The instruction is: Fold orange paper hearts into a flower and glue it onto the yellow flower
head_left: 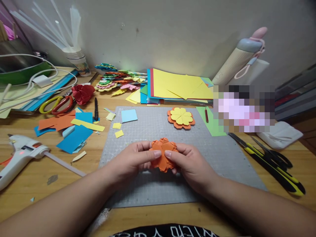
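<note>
An orange paper flower (pixel 163 161) with layered, folded petals is held up between both hands above the grey cutting mat (pixel 138 187). My left hand (pixel 138 156) grips its left side, thumb pressed on the front near the middle. On the opposite side my right hand (pixel 189 161) pinches it the same way, the two thumb tips close together. Fingers behind the flower are partly hidden. Beyond it on the mat lies a yellow flower (pixel 182 115) stacked on an orange one. A light blue paper square (pixel 129 116) and small yellow squares (pixel 119 133) rest to the left.
A glue gun (pixel 24 151) lies at left near paper scraps (pixel 75 136) and scissors (pixel 61 103). Paper sheets (pixel 180 84) and finished paper flowers (pixel 118 80) sit along the wall. A yellow-black cutter (pixel 274 169) and black scissors (pixel 277 156) are at right.
</note>
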Available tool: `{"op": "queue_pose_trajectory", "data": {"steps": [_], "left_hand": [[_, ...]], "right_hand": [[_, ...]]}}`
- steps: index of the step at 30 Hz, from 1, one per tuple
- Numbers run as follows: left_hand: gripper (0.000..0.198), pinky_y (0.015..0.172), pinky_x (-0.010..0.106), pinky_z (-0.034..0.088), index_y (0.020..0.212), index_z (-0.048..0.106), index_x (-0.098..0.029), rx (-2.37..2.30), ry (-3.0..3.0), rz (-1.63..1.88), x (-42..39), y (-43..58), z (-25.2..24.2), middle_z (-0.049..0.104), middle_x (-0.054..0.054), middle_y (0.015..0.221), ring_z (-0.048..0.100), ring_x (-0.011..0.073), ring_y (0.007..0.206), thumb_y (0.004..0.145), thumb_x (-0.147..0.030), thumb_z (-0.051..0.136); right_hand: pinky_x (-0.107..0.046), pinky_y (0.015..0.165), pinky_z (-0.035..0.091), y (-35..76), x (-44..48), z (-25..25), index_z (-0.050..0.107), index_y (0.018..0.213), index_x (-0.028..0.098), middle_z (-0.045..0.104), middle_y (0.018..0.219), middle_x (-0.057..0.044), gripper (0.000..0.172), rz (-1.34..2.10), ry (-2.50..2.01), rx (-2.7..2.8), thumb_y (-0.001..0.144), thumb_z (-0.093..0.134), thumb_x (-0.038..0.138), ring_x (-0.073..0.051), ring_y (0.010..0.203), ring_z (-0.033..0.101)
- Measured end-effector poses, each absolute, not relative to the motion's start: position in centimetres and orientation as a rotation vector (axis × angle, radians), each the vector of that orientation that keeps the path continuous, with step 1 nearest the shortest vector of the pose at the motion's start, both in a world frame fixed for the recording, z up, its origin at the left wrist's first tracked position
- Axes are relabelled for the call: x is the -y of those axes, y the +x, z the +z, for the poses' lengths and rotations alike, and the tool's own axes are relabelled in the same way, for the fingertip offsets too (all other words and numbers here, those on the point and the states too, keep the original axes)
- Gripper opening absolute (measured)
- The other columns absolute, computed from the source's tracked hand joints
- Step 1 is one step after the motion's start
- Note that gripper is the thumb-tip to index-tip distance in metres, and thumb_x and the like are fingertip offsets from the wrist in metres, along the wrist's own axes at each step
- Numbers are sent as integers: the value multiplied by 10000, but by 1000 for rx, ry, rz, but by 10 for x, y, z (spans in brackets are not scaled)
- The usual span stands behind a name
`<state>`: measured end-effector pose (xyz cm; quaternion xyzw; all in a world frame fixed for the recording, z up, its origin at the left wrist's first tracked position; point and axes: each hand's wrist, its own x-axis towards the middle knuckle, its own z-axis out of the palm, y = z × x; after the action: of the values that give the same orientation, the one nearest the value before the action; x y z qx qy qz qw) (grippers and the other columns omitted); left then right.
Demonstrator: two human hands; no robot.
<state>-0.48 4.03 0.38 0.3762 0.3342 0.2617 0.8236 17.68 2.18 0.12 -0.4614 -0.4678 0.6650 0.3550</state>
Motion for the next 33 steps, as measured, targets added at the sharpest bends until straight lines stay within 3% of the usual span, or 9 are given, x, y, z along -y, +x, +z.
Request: {"op": "queue_pose_trajectory", "data": {"steps": [8,18,24,30,33], "left_hand": [[248,687,267,417,777,681,-127,-896,994,623,-40,-5,-5,675,37,730,574,134,666,772,-373,709],[270,661,269,419,758,637,-125,-977,1079,562,-37,0,11,667,34,723,578,135,648,696,-370,733],[287,598,248,363,641,532,-154,-1039,1156,569,-38,-3,8,585,-13,628,514,110,587,699,-357,726],[275,610,260,376,675,563,-148,-1053,1180,561,-41,-4,6,599,-1,643,514,113,596,717,-377,710],[289,651,281,423,794,618,-143,-1092,1252,550,-38,-8,19,643,34,741,561,145,671,750,-424,671]], "right_hand": [[-231,500,342,176,-19,5,612,656,169,506,552,32,279,1569,-1203,1311,812,606,401,-92,507,420],[-209,494,303,188,-24,8,651,823,147,572,663,21,226,1820,-1064,1322,771,694,363,-72,535,421],[-230,531,311,191,-27,9,681,745,134,598,642,0,275,1857,-1153,1382,756,707,408,-86,554,445],[-242,552,324,189,-27,3,686,712,148,595,631,2,261,1829,-1159,1327,750,715,405,-94,559,448],[-250,546,329,188,-28,-1,693,728,153,605,647,-8,264,1815,-1149,1264,742,718,416,-99,554,443]]}}
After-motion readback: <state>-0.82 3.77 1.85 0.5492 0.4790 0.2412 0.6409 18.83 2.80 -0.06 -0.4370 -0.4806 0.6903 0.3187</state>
